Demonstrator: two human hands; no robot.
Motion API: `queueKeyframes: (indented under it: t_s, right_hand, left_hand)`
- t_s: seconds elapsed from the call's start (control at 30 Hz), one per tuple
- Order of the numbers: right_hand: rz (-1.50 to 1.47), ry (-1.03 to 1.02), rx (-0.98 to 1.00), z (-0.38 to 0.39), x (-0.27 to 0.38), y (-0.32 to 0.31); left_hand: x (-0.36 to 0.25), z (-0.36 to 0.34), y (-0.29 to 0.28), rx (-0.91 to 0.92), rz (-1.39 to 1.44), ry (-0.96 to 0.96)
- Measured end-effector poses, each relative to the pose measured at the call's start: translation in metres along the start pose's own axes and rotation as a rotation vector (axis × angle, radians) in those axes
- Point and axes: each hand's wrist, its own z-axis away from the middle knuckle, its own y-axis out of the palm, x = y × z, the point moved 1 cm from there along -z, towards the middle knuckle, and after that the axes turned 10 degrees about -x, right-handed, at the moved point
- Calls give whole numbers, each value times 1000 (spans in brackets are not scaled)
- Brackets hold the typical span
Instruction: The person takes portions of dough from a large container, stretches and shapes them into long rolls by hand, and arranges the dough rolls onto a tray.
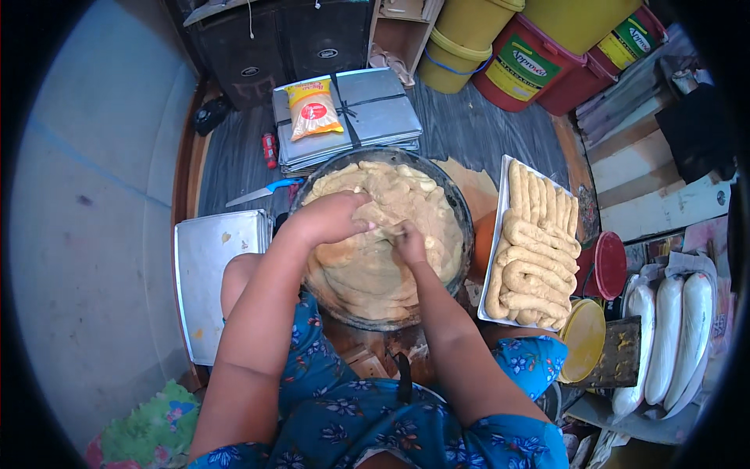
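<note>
A large round dark basin [462, 242] between my knees holds a broad mass of pale dough [367, 289]. My left hand [336, 215] presses into the upper middle of the dough, fingers curled into it. My right hand [408, 242] is closed on a piece of the dough just right of my left hand. A metal tray [491, 301] to the right of the basin carries several long dough ropes [535, 266] laid side by side.
Stacked metal trays [375, 117] with a packet [312, 109] on top sit behind the basin. A knife [262, 191] and more trays [207, 289] lie left. Buckets [453, 59] stand at back, a red lidded bucket [608, 266] and plastic-wrapped rolls [668, 336] at right.
</note>
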Motion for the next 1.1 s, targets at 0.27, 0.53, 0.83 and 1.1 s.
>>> queueKeyframes:
  t_s: [0.27,0.53,0.83,1.1]
  right_hand:
    - [-836,197,-420,3,61,-90]
    - [-800,-295,-73,35,206,-185]
    - [-426,20,307,-7,54,-149]
    - [-78,185,-305,62,-61,-56]
  left_hand:
    - [5,0,23,45,11,-36]
    - [-62,-10,87,-193,928,145]
    - [-63,-19,24,-298,1225,-182]
    - [-27,2,-45,-621,1367,-106]
